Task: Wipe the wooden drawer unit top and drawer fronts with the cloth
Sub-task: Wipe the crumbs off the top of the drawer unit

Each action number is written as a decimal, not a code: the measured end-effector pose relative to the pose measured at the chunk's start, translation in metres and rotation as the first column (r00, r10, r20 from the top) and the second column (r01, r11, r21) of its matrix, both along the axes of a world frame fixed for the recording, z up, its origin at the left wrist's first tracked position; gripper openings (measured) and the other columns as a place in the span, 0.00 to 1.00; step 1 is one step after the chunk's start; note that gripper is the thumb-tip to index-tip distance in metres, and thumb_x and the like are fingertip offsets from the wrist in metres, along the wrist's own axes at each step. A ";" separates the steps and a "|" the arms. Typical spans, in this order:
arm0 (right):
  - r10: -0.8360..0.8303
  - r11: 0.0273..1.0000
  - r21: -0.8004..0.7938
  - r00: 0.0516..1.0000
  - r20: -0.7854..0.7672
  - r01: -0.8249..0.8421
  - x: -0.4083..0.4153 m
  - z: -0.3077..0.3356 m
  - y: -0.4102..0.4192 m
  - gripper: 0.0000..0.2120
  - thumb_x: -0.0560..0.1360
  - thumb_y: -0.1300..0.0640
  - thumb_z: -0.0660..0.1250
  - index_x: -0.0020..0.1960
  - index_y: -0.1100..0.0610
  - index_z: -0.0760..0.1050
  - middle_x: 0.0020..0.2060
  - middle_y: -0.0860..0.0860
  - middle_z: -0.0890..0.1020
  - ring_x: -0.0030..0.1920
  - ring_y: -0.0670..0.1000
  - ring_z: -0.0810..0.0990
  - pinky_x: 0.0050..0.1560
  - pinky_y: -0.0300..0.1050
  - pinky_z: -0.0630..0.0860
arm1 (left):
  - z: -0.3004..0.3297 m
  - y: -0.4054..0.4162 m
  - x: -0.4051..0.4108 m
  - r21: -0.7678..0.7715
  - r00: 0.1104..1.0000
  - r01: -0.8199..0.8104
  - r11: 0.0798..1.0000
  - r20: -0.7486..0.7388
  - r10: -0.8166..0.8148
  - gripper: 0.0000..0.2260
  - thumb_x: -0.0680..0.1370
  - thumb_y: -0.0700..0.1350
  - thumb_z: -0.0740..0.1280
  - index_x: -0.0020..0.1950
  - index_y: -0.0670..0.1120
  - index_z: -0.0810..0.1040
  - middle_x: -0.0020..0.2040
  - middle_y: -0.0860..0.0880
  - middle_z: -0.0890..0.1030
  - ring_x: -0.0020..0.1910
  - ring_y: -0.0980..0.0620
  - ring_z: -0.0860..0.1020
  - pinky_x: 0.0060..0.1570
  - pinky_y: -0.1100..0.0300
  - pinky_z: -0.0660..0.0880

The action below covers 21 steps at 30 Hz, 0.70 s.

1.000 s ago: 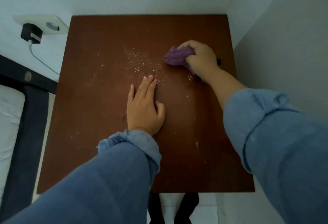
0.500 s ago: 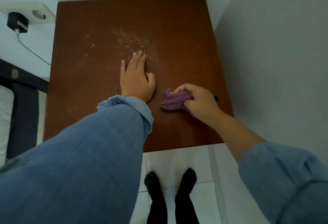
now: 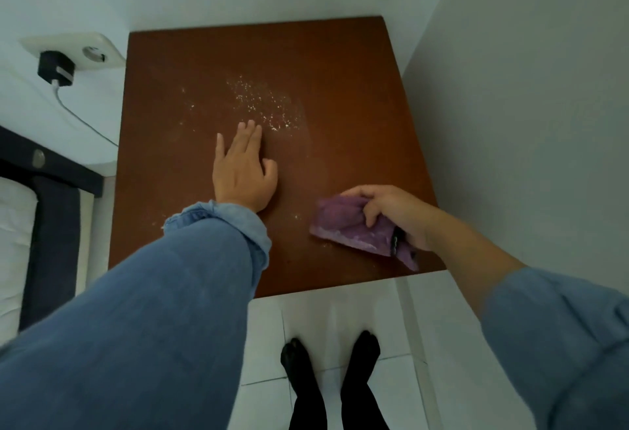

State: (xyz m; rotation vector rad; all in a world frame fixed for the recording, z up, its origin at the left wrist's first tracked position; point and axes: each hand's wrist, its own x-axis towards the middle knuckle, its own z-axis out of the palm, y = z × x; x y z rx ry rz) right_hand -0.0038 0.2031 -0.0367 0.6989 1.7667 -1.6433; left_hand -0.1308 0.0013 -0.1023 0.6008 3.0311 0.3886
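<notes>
The right hand grips the purple cloth with curled fingers and holds it at about 5 o'clock on the wooden top, close to the front edge. The left hand lies flat with straight fingers near the middle of the top and holds nothing. A patch of pale crumbs sits at about 12 o'clock from the left hand, just beyond its fingertips. To do this step well, I think the cloth should go past the crumbs and pull them toward the front in overlapping strokes, with the left hand lifted out of the way. No container is in view, and the drawer fronts are hidden, so what the drawers hold cannot be told.
</notes>
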 end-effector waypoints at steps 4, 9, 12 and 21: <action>-0.298 0.944 -0.150 0.954 -0.013 0.293 -0.043 0.009 0.005 0.23 0.72 0.68 0.58 0.62 0.48 0.73 0.57 0.54 0.76 0.51 0.53 0.78 0.45 0.43 0.76 | -0.002 -0.028 -0.017 -0.024 0.998 -0.058 0.998 -0.028 0.057 0.30 0.75 0.49 0.49 0.77 0.42 0.58 0.78 0.45 0.58 0.78 0.50 0.54 0.76 0.48 0.45; -0.599 0.801 -0.235 0.748 -0.285 0.551 -0.125 0.004 0.009 0.22 0.76 0.70 0.55 0.58 0.45 0.69 0.61 0.54 0.71 0.56 0.56 0.78 0.52 0.48 0.78 | -0.010 -0.049 -0.036 0.031 0.993 -0.116 0.993 -0.022 0.117 0.30 0.75 0.49 0.50 0.77 0.41 0.59 0.77 0.45 0.60 0.77 0.49 0.55 0.76 0.47 0.48; -0.461 0.836 -0.015 0.688 -0.560 0.548 -0.178 -0.005 0.011 0.24 0.74 0.72 0.54 0.57 0.46 0.72 0.65 0.52 0.72 0.61 0.52 0.74 0.56 0.43 0.76 | -0.012 -0.047 -0.036 0.133 0.989 -0.145 0.980 -0.015 0.149 0.29 0.74 0.47 0.52 0.75 0.42 0.63 0.76 0.46 0.63 0.77 0.50 0.57 0.76 0.49 0.50; -0.064 0.693 0.574 0.830 -0.554 0.437 -0.296 -0.044 -0.005 0.24 0.76 0.64 0.55 0.71 0.50 0.62 0.65 0.54 0.75 0.63 0.55 0.75 0.61 0.47 0.71 | -0.014 -0.048 -0.038 0.187 0.986 -0.167 0.968 0.013 0.167 0.29 0.73 0.48 0.52 0.75 0.44 0.64 0.76 0.48 0.63 0.77 0.52 0.57 0.76 0.53 0.49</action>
